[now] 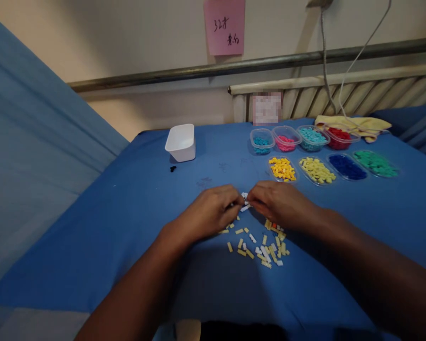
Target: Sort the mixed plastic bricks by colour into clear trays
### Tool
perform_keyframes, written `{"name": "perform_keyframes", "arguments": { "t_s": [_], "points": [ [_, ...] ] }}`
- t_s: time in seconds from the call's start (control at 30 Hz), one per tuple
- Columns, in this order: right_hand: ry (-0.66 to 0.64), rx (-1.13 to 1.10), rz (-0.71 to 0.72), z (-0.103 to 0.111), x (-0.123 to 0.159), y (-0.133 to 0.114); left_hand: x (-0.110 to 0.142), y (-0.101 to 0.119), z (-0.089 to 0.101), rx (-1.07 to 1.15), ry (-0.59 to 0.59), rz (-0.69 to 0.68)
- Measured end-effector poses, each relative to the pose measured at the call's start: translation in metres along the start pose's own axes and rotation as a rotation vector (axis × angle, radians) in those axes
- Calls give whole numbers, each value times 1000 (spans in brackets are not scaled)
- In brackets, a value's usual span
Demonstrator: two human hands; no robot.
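Observation:
My left hand (215, 208) and my right hand (279, 201) meet over the middle of the blue-covered table. Both have their fingers closed around a small cluster of white toy bricks (245, 195), which shows in the gap between them. The fingertips hide part of that cluster. Loose pale yellow bricks (242, 253) and white bricks (265, 253) lie scattered on the cloth nearer to me, below the hands. Beside my right wrist, partly covered by it, sit a few yellow pieces with an orange brick (274, 226) among them.
Clear tubs of small bricks stand at the back right, among them a yellow-orange lot (283, 169) and a red lot (338, 134). A white plastic box (181, 142) is at the back left, with small black pieces (173, 168) before it. A yellow cloth (355, 126) lies by the radiator (358, 92).

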State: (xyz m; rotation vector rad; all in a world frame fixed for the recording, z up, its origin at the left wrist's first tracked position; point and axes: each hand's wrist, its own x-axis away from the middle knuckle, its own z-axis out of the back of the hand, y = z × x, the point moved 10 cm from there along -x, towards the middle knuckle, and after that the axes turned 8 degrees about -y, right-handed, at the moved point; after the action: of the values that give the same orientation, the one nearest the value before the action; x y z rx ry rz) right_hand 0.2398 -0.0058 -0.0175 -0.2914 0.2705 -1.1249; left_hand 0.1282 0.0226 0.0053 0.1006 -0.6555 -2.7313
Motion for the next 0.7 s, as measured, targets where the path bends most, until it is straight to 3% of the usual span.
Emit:
{"name": "perform_keyframes", "arguments": {
  "t_s": [0.07,0.17,0.23,0.4,0.7],
  "points": [
    [50,-44,-6,4,-1,9,-2,-14,5,-8,74,41],
    [82,-114,-17,17,13,22,1,-14,4,6,49,12],
    [17,-201,12,23,28,25,4,0,1,31,-14,-70],
    [-293,-397,26,14,55,21,4,43,-14,25,-155,-271],
    [-371,-421,93,1,54,6,-2,45,-31,-20,-247,-256]
  ]
}}
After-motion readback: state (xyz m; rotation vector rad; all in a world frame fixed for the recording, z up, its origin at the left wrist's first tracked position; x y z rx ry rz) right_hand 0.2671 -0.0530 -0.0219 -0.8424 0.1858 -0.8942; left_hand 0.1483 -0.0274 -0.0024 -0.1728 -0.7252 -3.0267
